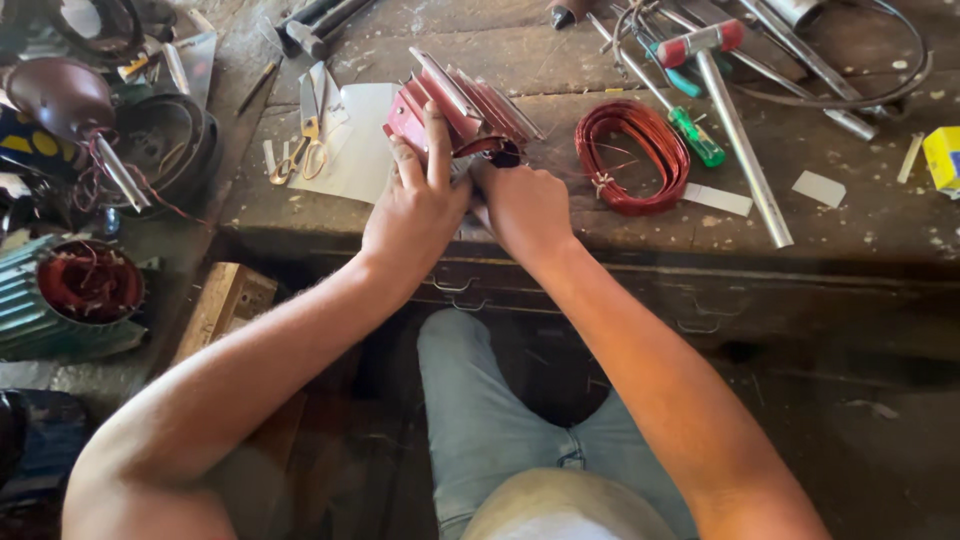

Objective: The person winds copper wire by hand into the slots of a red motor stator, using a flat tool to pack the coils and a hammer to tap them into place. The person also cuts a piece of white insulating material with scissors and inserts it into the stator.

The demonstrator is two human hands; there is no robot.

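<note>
The left hand (415,205) lies over the near side of a red finned metal block (455,110), its forefinger stretched up along the fins and the other fingers curled against the block's lower edge, so its grip is closed on the block. The right hand (522,205) sits just beside it, touching it, with fingers folded tight around the block's near right corner, where a dark loop of wire shows; what exactly the fingertips pinch there is hidden.

The block rests tilted near the front edge of a worn wooden surface (560,60), partly on a pale sheet of paper (355,140). Left of the paper lies a pair of scissors (305,140) with yellowish handles. Just right of the hands lies a flat oval coil of red copper wire (632,155), apart from the block. Beyond the coil are a green-handled screwdriver (695,135) and a hammer (740,130) with a red and grey head, its long metal handle slanting toward the front edge. A small pale card (820,188) lies further right, and a yellow box (943,157) sits at the right border.

Below the surface, drawer handles show above the person's knees in light jeans. On the floor to the left stands a green motor housing (60,300) with red windings inside, near other dark round motor parts.
</note>
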